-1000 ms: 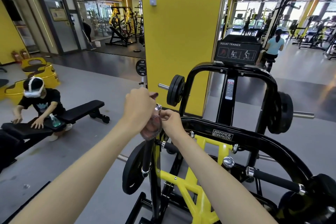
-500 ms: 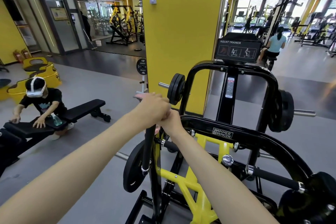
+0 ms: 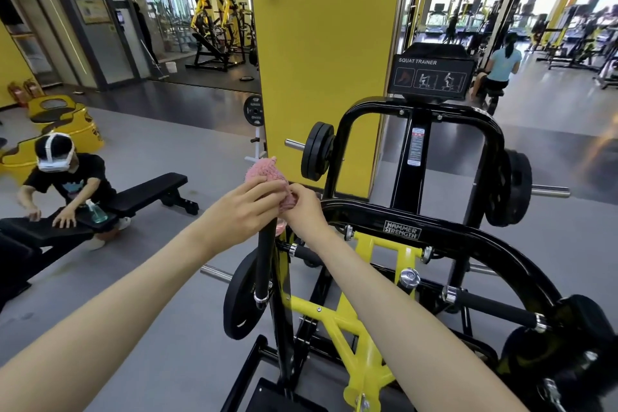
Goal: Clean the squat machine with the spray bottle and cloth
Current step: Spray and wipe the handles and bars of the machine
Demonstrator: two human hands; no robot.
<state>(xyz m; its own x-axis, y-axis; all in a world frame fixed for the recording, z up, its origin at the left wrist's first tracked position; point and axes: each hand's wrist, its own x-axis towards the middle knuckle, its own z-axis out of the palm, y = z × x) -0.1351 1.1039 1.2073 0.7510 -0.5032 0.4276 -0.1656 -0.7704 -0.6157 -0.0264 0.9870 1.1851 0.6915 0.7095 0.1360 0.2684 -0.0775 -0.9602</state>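
A pink cloth (image 3: 271, 182) is bunched over the top end of the upright black handle (image 3: 266, 264) at the squat machine's (image 3: 418, 231) near-left corner; the left hand (image 3: 247, 207) presses on the cloth from the left with fingers together, and the right hand (image 3: 306, 207) pinches its right edge between thumb and fingertips — both hands touching it and each other. Below the hands the handle runs down past a weight plate (image 3: 242, 298) on the machine's left side; a yellow pillar (image 3: 327, 53) stands behind the machine. Well to the machine's left, a spray bottle (image 3: 95, 212) stands on a black bench (image 3: 133, 196), where a crouching person (image 3: 65, 179) wearing a headset rests both hands.
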